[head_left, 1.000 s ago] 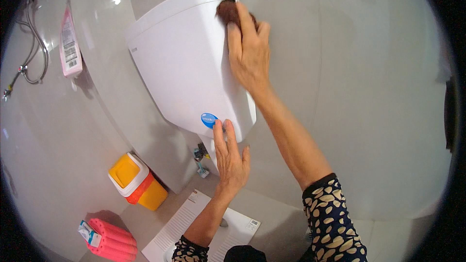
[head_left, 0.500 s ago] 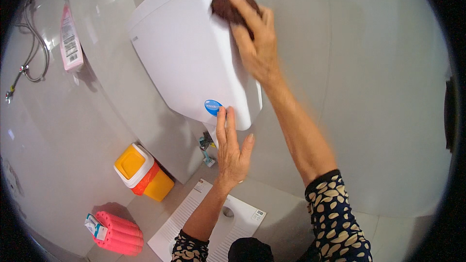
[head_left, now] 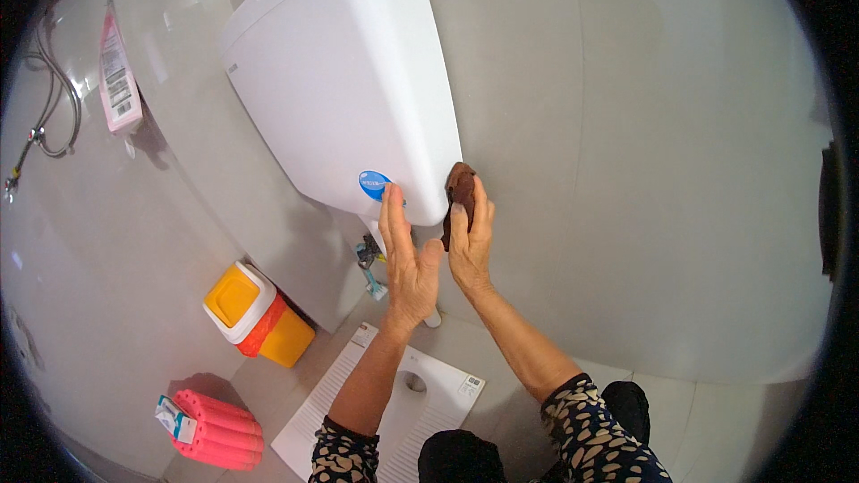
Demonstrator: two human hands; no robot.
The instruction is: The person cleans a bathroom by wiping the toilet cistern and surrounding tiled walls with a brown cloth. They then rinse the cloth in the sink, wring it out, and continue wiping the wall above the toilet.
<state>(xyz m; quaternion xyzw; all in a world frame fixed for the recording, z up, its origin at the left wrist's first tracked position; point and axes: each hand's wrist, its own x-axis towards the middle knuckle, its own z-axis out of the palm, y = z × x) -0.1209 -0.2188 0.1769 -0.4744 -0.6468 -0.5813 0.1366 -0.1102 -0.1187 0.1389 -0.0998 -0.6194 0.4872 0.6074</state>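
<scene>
A white toilet cistern hangs on the grey wall, with a blue oval sticker low on its front. My right hand grips a dark brown cloth and presses it against the cistern's lower right side. Beside the sticker, my left hand rests its outstretched fingertips on the lower front, thumb apart, holding nothing. Below both hands lies a white squat toilet pan set in the floor.
A yellow bin with a white-rimmed lid and a pink ribbed stool with a small packet stand at lower left. A pink tube and a metal hose are on the left wall. A blue brush is behind my left hand.
My right hand has brought the brown cloth down from the cistern's upper right to its lower right edge. My left hand stays by the sticker. The view has shifted slightly.
</scene>
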